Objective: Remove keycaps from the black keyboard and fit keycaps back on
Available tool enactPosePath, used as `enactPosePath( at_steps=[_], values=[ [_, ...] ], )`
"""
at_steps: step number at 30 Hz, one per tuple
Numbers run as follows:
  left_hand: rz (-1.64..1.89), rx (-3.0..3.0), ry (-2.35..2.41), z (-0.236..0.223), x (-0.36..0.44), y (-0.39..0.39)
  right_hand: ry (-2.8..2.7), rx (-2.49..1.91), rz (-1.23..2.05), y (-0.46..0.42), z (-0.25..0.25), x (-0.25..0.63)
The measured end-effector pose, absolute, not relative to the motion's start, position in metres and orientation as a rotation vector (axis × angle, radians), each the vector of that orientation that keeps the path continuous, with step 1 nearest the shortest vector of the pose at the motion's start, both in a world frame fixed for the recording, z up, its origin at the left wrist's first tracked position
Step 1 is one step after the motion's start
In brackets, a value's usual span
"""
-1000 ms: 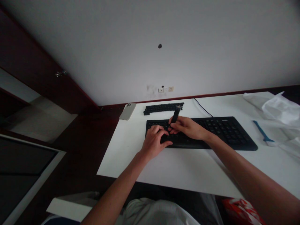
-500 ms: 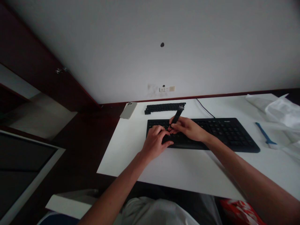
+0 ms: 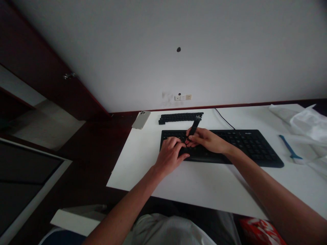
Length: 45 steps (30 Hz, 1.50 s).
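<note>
Resting on the left end of the black keyboard point(image 3: 224, 146), the left hand point(image 3: 170, 154) lies palm down with its fingers curled loosely over the keys and its thumb along the keyboard's front edge; it grips nothing that can be made out. Just right of it, still over the keyboard's left half, the right hand point(image 3: 207, 140) is closed around a slim black tool point(image 3: 194, 126), pinched near its lower end between thumb and fingers. The tool stands tilted, lower tip down among the keys beside the left hand's fingertips, upper end leaning away toward the wall. What the tip touches is too small to tell.

Behind the keyboard, near its left end, a row of loose black keycaps point(image 3: 181, 117) lies in a strip on the white table point(image 3: 204, 183). Farther left of the keyboard, at the table's back corner, a pale smartphone point(image 3: 140, 119) lies face down. A black cable point(image 3: 224, 118) runs from the keyboard's back edge toward the wall. Right of the keyboard lies a blue-handled brush point(image 3: 290, 149), and beyond it white plastic wrapping point(image 3: 305, 124).
</note>
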<state>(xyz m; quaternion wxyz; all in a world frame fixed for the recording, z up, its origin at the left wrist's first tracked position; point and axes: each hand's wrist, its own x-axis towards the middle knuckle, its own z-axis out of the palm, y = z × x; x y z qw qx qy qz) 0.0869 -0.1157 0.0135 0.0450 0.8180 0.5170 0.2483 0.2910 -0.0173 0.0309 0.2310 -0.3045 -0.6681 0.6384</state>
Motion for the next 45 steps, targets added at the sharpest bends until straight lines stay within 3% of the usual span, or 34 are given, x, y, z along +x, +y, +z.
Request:
enactPosePath(
  at_steps=[8, 19, 36, 45],
  values=[
    [0.871, 2.398, 1.711, 0.013, 0.082, -0.116, -2.061, -0.753, 1.582, -0.024, 0.037, 0.292],
    [0.877, 2.394, 1.742, 0.009, 0.077, -0.115, -2.455, -0.662, 1.103, -0.034, 0.059, 0.294],
    [0.923, 2.526, 1.592, 0.014, 0.074, -0.121, -2.411, -0.578, 1.260, -0.027, 0.060, 0.299],
    [0.867, 2.567, 1.525, 0.013, 0.073, -0.119, -2.253, -0.581, 1.525, -0.022, 0.055, 0.303]
  ],
)
